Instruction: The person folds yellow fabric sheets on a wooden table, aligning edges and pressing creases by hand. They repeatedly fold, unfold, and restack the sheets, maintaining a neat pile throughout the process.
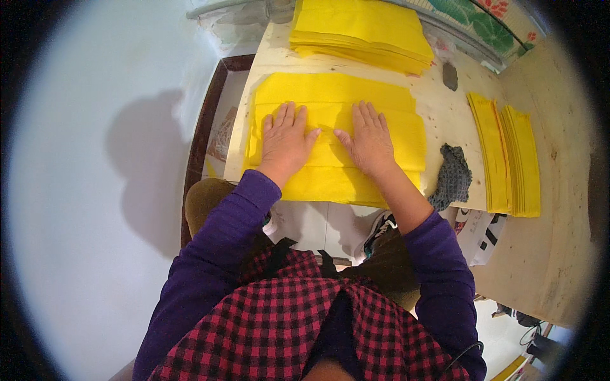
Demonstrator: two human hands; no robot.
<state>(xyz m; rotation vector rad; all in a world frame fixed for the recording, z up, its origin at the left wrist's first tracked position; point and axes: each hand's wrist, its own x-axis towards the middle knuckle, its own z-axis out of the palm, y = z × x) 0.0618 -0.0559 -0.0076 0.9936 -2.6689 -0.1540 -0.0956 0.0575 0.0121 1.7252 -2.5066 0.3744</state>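
Yellow fabric sheets [337, 181] lie in front of me on the wooden table [467, 130], with a fold or strip running across their middle. My left hand [286, 141] rests flat on the left part of the fabric, fingers stretched toward the far side. Flat on the right part lies my right hand [370, 140], its fingers spread a little. The two thumbs point at each other with a small gap between them. Neither hand grips anything. Under my palms the fabric is hidden.
A thick yellow fabric stack [362, 35] sits at the table's far side. Folded yellow bundles [511, 159] stand along the right, by a wooden panel [559, 190]. A crumpled dark grey cloth [452, 176] lies right of my work. One small dark piece [450, 76] is farther back.
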